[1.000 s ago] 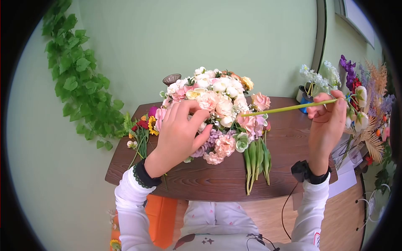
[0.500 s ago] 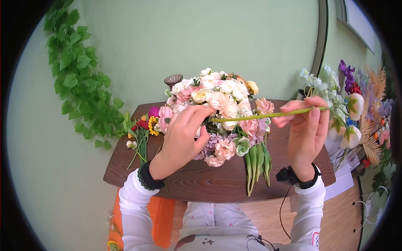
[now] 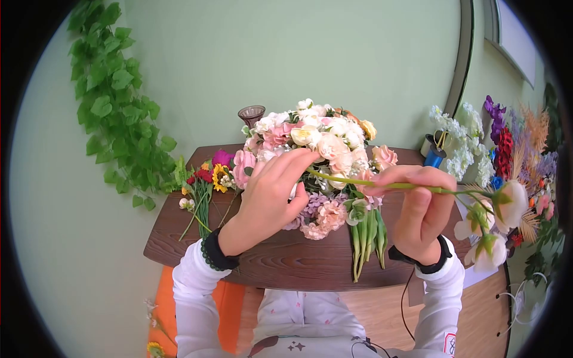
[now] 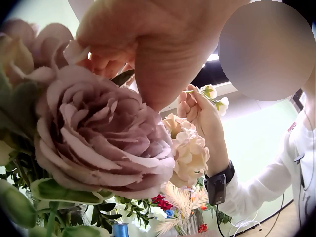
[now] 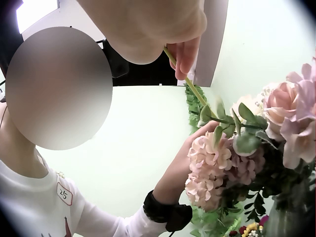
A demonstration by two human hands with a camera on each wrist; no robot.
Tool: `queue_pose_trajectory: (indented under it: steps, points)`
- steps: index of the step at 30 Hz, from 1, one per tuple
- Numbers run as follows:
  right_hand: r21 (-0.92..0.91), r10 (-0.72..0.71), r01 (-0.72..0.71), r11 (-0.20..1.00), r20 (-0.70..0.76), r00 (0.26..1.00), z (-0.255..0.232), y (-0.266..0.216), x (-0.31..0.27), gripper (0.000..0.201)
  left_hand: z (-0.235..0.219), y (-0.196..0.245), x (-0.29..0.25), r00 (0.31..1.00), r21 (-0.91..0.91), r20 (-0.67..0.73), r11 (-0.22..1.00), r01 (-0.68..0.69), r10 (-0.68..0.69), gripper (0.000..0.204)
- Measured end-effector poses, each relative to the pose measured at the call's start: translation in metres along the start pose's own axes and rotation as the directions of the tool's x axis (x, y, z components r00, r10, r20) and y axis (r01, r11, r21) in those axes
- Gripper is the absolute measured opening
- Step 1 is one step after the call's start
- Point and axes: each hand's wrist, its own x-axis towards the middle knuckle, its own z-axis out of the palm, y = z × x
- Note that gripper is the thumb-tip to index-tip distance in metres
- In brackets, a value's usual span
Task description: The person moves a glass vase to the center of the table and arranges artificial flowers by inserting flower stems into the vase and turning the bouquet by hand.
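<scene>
My right hand (image 3: 421, 209) pinches the green stem (image 3: 388, 185) of an artificial flower spray. Its white blooms (image 3: 510, 206) hang out to the right of that hand, and the stem's far end reaches the bouquet (image 3: 331, 146) beside the fingertips of my left hand (image 3: 271, 194). That left hand rests against the front left of the bouquet, thumb apart from the fingers. Close up in the left wrist view, a dusky pink rose (image 4: 103, 138) covers part of the fingers. From the right wrist side, the stem (image 5: 195, 89) slants down behind green leaves and pale pink hydrangea blooms (image 5: 207, 168).
Tulip-like green leaves (image 3: 367, 238) lie on the brown table (image 3: 298, 262) at the bouquet's right. Small red and yellow flowers (image 3: 206, 179) lie at left, and a glass vase (image 3: 252, 113) stands behind. A blue spool (image 3: 435, 156) and more flowers (image 3: 504, 152) are at right.
My right hand has moved left and lower with the flower spray, bringing the stem's end into the bouquet beside my left fingertips. My left hand has shifted slightly right, still at the blooms.
</scene>
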Motion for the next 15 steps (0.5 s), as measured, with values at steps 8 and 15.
queue_pose_trajectory:
  steps: [8, 15]
  points:
    - [-0.039, -0.068, 0.063, 0.997, -0.154, 0.986, -0.006, -0.007, 0.010, 0.019, -0.002, -0.002, -0.004, 1.000, 0.012, 0.030, 1.000, -0.004, 0.004, 0.044]
    - [-0.079, 0.006, -0.018, 0.997, -0.142, 0.990, -0.005, -0.004, 0.008, 0.020, 0.002, -0.005, -0.002, 0.997, 0.063, -0.008, 0.995, -0.082, 0.082, 0.044]
